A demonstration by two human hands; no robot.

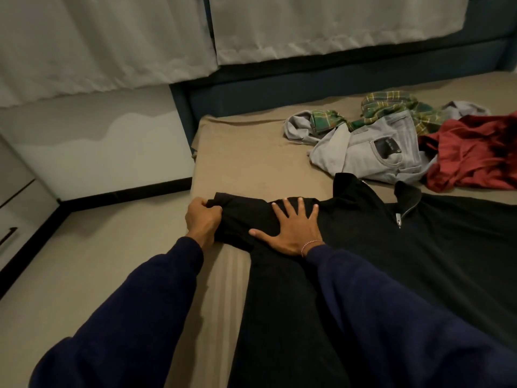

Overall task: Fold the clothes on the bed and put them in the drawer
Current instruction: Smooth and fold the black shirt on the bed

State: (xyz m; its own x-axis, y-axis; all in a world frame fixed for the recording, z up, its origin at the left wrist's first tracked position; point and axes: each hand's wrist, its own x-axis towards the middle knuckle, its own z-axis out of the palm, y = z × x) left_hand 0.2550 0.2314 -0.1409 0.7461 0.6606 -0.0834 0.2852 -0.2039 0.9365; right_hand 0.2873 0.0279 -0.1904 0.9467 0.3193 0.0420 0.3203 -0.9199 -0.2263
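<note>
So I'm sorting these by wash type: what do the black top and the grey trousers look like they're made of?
The black top looks like a soft matte knit, maybe fleece or jersey; it has a metal zip at the collar and drapes limply. The grey trousers look like denim: stiff seams, a stitched back pocket and a dark waist patch. I can't confirm the fibre of either.

A bed (251,152) with a tan sheet is carrying the clothes. A black zip-neck sweater (405,247) is lying spread flat across its near part. Farther back, grey jeans (372,152), a green plaid shirt (391,107) and a red garment (472,161) are lying crumpled together.
</note>
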